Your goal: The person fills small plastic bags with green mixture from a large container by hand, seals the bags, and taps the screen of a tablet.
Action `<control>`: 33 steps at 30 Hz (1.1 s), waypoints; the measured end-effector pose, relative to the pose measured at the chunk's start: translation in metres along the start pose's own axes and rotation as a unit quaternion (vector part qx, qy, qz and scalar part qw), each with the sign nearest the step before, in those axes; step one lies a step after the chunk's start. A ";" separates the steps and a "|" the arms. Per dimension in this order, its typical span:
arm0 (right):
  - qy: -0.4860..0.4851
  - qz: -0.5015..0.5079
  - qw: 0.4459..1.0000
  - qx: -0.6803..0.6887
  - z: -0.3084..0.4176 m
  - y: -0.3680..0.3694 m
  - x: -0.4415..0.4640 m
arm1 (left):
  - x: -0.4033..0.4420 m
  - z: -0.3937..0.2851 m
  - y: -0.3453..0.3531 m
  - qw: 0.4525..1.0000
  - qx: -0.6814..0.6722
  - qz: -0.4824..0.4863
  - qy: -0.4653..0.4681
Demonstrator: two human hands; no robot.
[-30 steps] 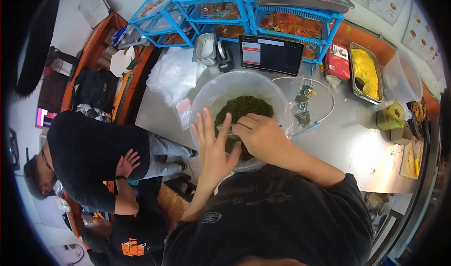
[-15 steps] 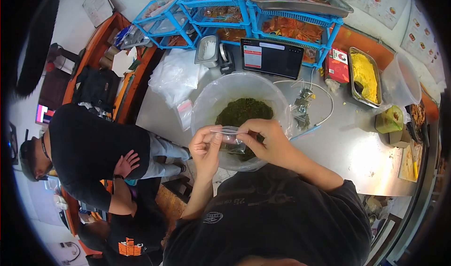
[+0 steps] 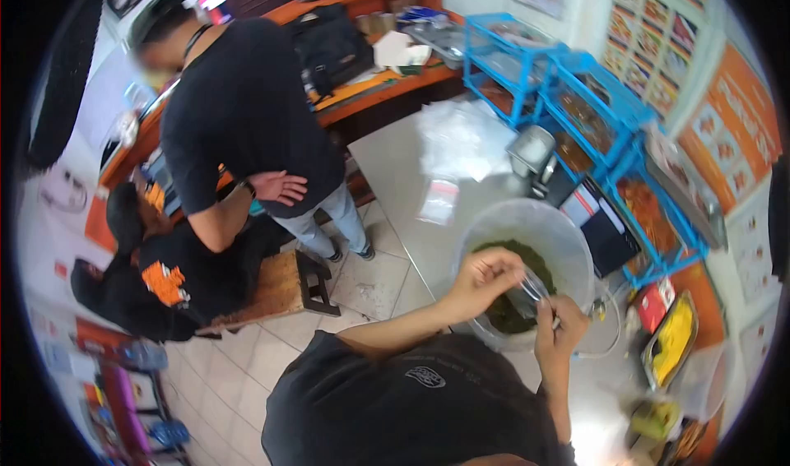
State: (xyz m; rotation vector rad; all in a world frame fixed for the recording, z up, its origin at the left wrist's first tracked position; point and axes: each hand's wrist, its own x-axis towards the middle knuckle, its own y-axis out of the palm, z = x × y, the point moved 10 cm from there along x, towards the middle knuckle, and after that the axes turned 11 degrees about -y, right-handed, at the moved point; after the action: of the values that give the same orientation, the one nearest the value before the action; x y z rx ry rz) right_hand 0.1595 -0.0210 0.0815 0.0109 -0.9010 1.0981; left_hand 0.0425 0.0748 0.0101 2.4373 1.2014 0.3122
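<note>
A small clear zip-lock bag (image 3: 533, 288) is stretched between my hands above a large translucent tub (image 3: 576, 240). My left hand (image 3: 487, 282) pinches one end of the bag's top edge, with thumb and fingers closed. At the other end my right hand (image 3: 561, 324) grips the edge between thumb and fingers. Dark green chopped material (image 3: 520, 254) lies in the bottom of the tub, partly hidden by my hands. On the table beyond my left hand lie a flat plastic packet (image 3: 439, 201) and a heap of clear bags (image 3: 465, 141).
Blue stacked baskets (image 3: 592, 112) line the table's back, near a metal container (image 3: 531, 149) and a tablet (image 3: 599, 227). A tray of yellow food (image 3: 673, 338) stands to the right. Two people stand or sit at left, one with a hand (image 3: 280, 188) behind the back, near a wooden stool (image 3: 271, 293).
My head view has swung left, so the tub and table now appear farther right and more floor shows. Both hands still hold the bag over the tub, its edge now slanted in view.
</note>
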 end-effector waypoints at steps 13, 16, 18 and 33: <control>-0.046 0.024 0.991 -0.120 -0.002 0.015 -0.006 | -0.023 -0.045 0.034 0.957 0.234 0.014 0.169; -0.030 0.015 0.997 -0.073 -0.012 0.012 -0.010 | -0.032 -0.053 0.027 0.958 0.201 -0.033 0.203; -0.030 -0.012 0.996 -0.078 -0.013 0.000 -0.014 | -0.032 -0.072 -0.002 0.944 0.161 -0.127 0.257; 0.097 -0.115 0.988 -0.040 -0.043 -0.089 -0.030 | 0.005 -0.075 -0.096 0.955 0.171 -0.231 0.076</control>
State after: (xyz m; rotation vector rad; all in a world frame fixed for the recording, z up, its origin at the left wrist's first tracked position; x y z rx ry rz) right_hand 0.2506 -0.0691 0.0709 -0.0565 -0.7474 0.8318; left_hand -0.0500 0.1502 0.0340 2.3322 1.9870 0.1623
